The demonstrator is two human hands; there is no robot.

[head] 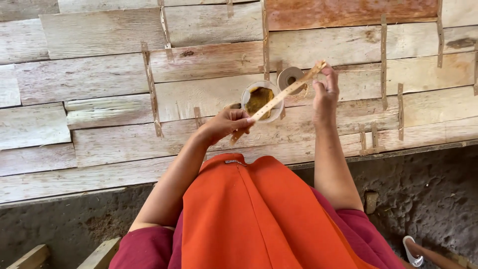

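I hold a thin brown paper strip (281,95) stretched between both hands, slanting from lower left to upper right. My left hand (226,124) pinches its lower end, and my right hand (326,94) pinches its upper end. Under the strip stands a clear plastic cup (260,100) with brown paste inside. A roll of brown paper tape (290,77) lies just behind the cup. All of this is above a wide sheet of pale wood veneer pieces (109,99), joined by short brown tape strips.
An orange cloth (254,214) covers my lap over dark red clothing. Below the veneer's front edge is a rough grey floor (428,184). A sandalled foot (412,251) shows at bottom right, wooden slats (35,256) at bottom left.
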